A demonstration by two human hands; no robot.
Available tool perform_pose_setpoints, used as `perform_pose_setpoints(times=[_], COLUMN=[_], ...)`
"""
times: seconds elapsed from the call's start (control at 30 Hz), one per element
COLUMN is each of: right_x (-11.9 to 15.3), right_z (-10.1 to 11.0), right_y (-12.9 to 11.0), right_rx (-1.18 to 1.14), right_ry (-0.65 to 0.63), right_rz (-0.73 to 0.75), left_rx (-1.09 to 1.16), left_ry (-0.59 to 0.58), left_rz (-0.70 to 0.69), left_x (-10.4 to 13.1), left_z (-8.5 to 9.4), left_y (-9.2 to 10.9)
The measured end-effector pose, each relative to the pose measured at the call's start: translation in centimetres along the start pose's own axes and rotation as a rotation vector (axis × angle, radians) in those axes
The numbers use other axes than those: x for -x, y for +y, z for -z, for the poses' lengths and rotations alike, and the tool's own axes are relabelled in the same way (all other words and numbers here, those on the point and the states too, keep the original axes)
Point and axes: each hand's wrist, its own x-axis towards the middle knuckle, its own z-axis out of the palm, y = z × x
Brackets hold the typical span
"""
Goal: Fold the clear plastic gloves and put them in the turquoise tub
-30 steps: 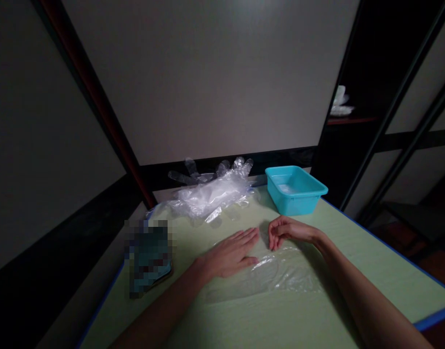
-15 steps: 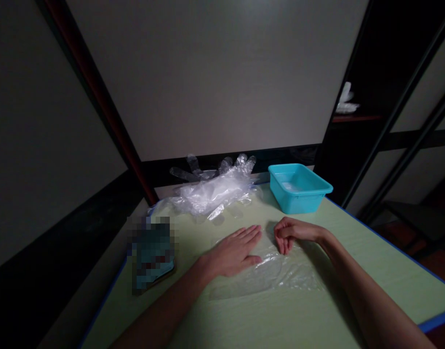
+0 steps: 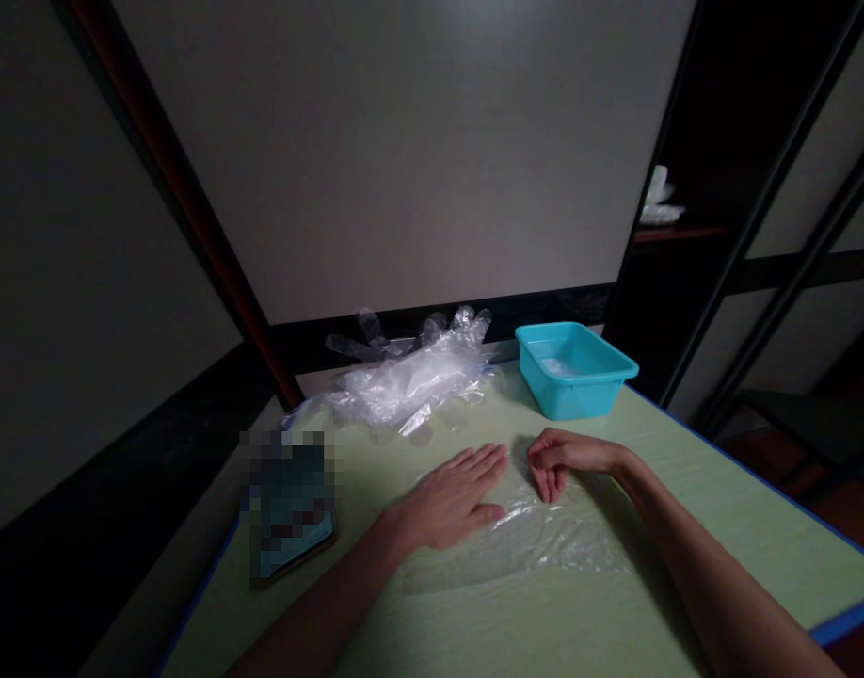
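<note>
A thin, clear plastic glove (image 3: pixel 517 546) lies spread and wrinkled on the pale green table, its outline hard to make out. My left hand (image 3: pixel 453 494) rests flat on it, palm down, fingers stretched out and thumb apart. Just to the right, my right hand (image 3: pixel 551 461) is closed with its fingers curled down, pinching the glove's plastic; the fingertips are partly hidden. Beyond both hands lies a loose pile of clear disposable gloves (image 3: pixel 404 386), several finger shapes sticking up at the back.
A turquoise plastic basin (image 3: pixel 577 391) stands at the table's back right, with something whitish and clear inside. A blurred-out flat item (image 3: pixel 291 513) lies by the left edge. The table (image 3: pixel 728 527) has blue edging and meets a panelled wall (image 3: pixel 432 160) behind.
The view has shifted slightly, so everything sits a little lower and to the left. Both hands keep nearly the same pose on the glove.
</note>
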Motion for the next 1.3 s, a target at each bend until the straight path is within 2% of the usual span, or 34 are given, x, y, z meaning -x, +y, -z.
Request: perform_pose_setpoints(times=[0.17, 0.3, 0.43, 0.6, 0.77, 1.1, 1.3], right_x=[0.1, -0.1, -0.4, -0.4, -0.2, 0.0, -0.2], right_z=[0.1, 0.6, 1.2, 1.2, 1.1, 0.3, 0.0], right_y=[-0.1, 0.1, 0.6, 1.0, 1.0, -0.1, -0.5], right_rx=[-0.003, 0.019, 0.079, 0.195, 0.339, 0.672, 0.764], right_ry=[0.055, 0.195, 0.313, 0.314, 0.356, 0.396, 0.375], right_rz=[0.034, 0.117, 0.201, 0.245, 0.248, 0.291, 0.325], left_rx=[0.081, 0.162, 0.177, 0.179, 0.178, 0.051, -0.025], left_ry=[0.088, 0.162, 0.183, 0.182, 0.214, 0.182, 0.225], left_rz=[0.032, 0.058, 0.050, 0.030, 0.044, -0.014, -0.056], left_x=[0.2, 0.7, 1.9, 3.4, 3.7, 3.7, 3.4], left_z=[-0.1, 0.6, 1.0, 0.0, -0.7, 1.1, 1.4], left_y=[-0.1, 0.3, 0.7, 0.5, 0.2, 2.3, 3.1])
